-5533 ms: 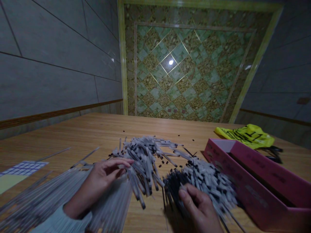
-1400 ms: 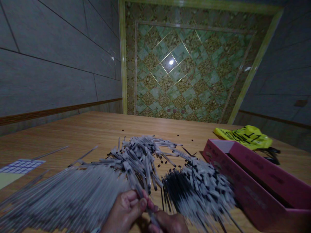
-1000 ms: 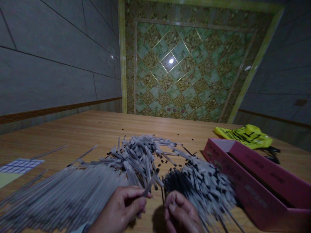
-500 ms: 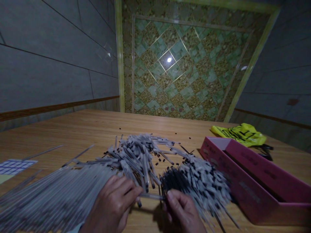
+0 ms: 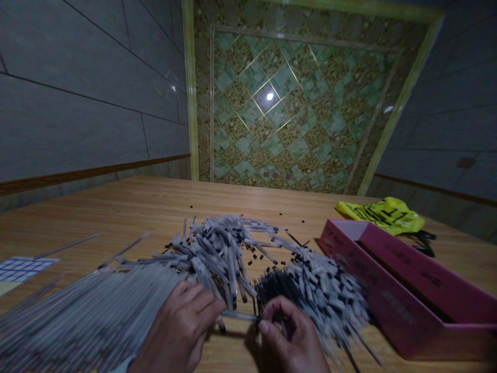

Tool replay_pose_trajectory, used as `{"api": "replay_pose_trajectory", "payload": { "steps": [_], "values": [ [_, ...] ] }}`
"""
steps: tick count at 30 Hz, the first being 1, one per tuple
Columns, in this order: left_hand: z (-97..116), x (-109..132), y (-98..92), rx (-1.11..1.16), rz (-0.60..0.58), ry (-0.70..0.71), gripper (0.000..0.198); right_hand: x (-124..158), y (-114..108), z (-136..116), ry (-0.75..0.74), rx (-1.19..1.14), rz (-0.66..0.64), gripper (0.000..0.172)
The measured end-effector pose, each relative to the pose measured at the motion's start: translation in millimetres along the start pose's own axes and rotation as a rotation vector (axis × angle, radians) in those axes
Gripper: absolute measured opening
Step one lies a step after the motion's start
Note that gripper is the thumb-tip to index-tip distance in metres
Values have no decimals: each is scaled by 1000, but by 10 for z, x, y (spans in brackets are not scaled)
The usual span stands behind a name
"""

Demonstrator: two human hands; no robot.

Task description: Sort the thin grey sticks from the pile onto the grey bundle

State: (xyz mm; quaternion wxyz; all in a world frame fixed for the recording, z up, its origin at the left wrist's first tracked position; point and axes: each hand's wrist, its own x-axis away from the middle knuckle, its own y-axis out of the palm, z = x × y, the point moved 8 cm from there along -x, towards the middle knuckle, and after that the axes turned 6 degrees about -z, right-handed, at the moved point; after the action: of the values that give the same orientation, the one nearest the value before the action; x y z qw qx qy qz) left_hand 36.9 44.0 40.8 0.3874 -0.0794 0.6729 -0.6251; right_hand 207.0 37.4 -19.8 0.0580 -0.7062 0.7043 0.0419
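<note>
A big heap of thin grey pen refills [image 5: 217,254] with black tips lies on the wooden table [image 5: 147,207]. My left hand [image 5: 178,331] pinches one grey refill [image 5: 236,315] that lies level between both hands. My right hand [image 5: 291,339] is closed in a pinch at that refill's right end, beside a bundle of dark-tipped refills [image 5: 310,290]. A long sheaf of refills [image 5: 77,321] spreads out to the left under my left wrist.
An open pink cardboard box [image 5: 392,290] stands at the right. Behind it lie a yellow plastic bag [image 5: 382,215] and a dark tool. Small black caps [image 5: 281,213] are scattered on the table. A printed sheet [image 5: 19,264] lies at the left edge.
My left hand drew one refill out of the heap and turned it level. My right hand came up to its right end and closed on it.
</note>
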Motion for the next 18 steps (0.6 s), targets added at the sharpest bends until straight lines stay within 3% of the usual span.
{"api": "replay_pose_trajectory", "payload": {
  "steps": [4,10,14,18],
  "values": [
    [-9,6,-25,2,33,7,25,-20,-41,39,-1,38,34,40],
    [6,21,-37,65,63,9,25,-49,38,198,51,98,-121,40],
    [-8,4,-4,66,48,-13,26,-31,21,76,-9,114,-76,28],
    [-45,0,35,86,18,-43,26,-30,6,74,46,98,-64,32]
  ]
}}
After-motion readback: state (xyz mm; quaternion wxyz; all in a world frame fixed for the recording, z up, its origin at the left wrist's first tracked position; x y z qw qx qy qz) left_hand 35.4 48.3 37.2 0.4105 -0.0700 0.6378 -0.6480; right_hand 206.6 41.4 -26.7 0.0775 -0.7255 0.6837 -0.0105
